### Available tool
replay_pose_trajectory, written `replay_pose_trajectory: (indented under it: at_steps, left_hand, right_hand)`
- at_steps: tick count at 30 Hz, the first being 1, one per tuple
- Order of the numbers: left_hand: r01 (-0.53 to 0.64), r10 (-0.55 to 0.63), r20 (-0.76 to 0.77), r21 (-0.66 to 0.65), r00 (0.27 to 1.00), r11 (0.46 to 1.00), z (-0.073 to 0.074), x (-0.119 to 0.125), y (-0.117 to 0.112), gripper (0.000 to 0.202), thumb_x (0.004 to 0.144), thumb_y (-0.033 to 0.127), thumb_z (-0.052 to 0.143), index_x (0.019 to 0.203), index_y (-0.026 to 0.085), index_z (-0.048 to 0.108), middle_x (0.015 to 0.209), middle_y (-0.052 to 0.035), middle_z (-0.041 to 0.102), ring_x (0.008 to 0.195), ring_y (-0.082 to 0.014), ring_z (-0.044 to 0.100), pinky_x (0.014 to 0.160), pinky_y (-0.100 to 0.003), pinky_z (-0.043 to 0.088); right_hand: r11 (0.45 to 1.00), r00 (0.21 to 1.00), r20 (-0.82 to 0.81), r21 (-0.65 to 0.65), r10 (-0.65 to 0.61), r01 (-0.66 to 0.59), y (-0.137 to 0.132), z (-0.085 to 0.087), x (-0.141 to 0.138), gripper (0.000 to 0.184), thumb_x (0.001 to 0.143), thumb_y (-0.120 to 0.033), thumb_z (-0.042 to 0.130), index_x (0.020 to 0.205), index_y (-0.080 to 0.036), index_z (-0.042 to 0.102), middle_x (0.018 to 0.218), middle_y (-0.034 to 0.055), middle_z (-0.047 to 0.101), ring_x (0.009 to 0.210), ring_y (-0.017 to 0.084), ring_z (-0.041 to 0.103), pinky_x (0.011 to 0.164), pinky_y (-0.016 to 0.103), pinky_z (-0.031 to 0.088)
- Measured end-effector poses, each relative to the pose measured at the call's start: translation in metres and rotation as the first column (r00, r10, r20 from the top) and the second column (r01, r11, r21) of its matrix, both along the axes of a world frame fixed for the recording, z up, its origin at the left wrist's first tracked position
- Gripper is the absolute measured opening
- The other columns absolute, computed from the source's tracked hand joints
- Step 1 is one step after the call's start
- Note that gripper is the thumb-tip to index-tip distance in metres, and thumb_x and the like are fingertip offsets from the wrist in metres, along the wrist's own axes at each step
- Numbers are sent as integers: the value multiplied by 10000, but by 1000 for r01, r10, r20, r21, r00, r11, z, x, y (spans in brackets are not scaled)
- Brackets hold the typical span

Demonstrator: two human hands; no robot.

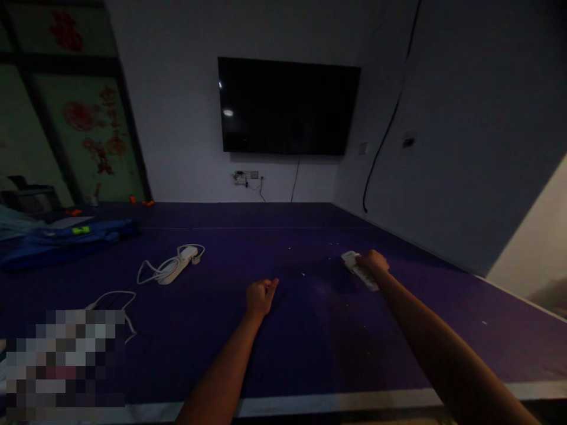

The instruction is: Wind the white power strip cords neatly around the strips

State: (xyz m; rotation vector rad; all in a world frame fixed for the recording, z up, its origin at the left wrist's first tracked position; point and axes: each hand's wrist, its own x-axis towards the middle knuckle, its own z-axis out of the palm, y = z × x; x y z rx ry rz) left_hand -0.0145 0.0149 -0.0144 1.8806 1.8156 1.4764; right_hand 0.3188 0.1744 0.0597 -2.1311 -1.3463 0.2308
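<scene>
I am reaching out over a purple platform [292,348], holding my hands well apart. My right hand [374,261] is touching a white power strip [365,277], which is lying at a slant on the right part of the platform; I cannot tell whether my fingers are closing around it. My left hand [260,297] is curling into a loose fist near the middle, its thumb pointing out toward the right. Farther left, a second power strip [189,254] is lying with its white cable [168,267] looping over it. Beyond that, blue cloth [66,236] is spreading at the left edge. A television [287,106] is hanging on the wall facing me.
</scene>
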Motion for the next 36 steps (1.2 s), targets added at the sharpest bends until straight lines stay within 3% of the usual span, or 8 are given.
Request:
replay_pose_trajectory:
  at_steps: [2,8,13,15,20,26,31,36]
  left_hand:
    - [-4,4,-10,4,1000,1000,0,0,0,572,846,600,329,451,209,464,442,-25,470,489,-153,444,536,-270,213]
    - [-25,25,-30,15,999,1000,2,1,0,552,860,568,332,460,209,463,456,-27,476,498,-153,452,541,-265,229]
    - [-124,126,-28,53,992,991,5,-2,-2,482,871,512,364,568,200,571,583,-61,591,602,-172,532,597,-257,314]
    - [-144,151,-39,134,988,980,8,-4,-4,404,864,480,413,682,196,637,696,-82,648,695,-186,576,668,-262,364]
    - [-169,226,-186,283,956,944,25,-23,-9,270,842,382,500,882,185,680,890,-126,684,996,-253,572,893,-341,388]
    - [-666,665,-225,83,712,741,56,-96,2,462,786,334,566,1187,104,558,1281,-198,531,1317,-352,299,1038,-523,261]
    - [-780,658,-449,-165,604,604,58,-184,-3,726,790,374,550,1353,-29,334,1448,-292,278,1387,-406,86,1060,-613,150]
    - [-808,601,-553,-284,577,516,46,-242,-16,714,816,408,505,1370,-3,322,1408,-299,350,1378,-418,131,994,-664,237]
  right_hand:
    - [1000,995,97,5,-13,13,-7,5,-11,240,697,-245,653,890,-105,681,1039,243,613,1090,370,537,847,461,455]
    - [912,992,81,391,100,-123,-39,4,-74,373,816,-266,559,1150,-111,614,1256,203,536,1208,307,452,1008,402,353]
    - [774,915,-87,568,395,-280,-70,-34,-158,292,788,-267,572,1040,-144,654,1198,149,586,1160,250,501,1011,395,355]
    - [694,822,-255,686,509,-217,-84,-55,-185,261,738,-275,613,969,-169,672,1203,137,577,1180,269,477,1039,461,305]
    - [634,726,-308,740,615,-224,-105,-82,-207,266,688,-270,658,947,-211,675,1287,99,519,1273,269,360,1089,495,204]
    - [728,881,-51,587,469,-354,-101,-77,-194,317,817,-273,513,1070,-131,641,1334,168,467,1263,282,364,1028,473,307]
    - [727,902,125,551,413,-409,-100,-78,-200,326,859,-264,455,1095,-130,636,1334,170,470,1244,289,383,983,450,353]
    - [724,893,173,531,416,-441,-99,-79,-205,313,867,-238,442,1094,-155,640,1332,152,480,1242,289,391,972,448,360]
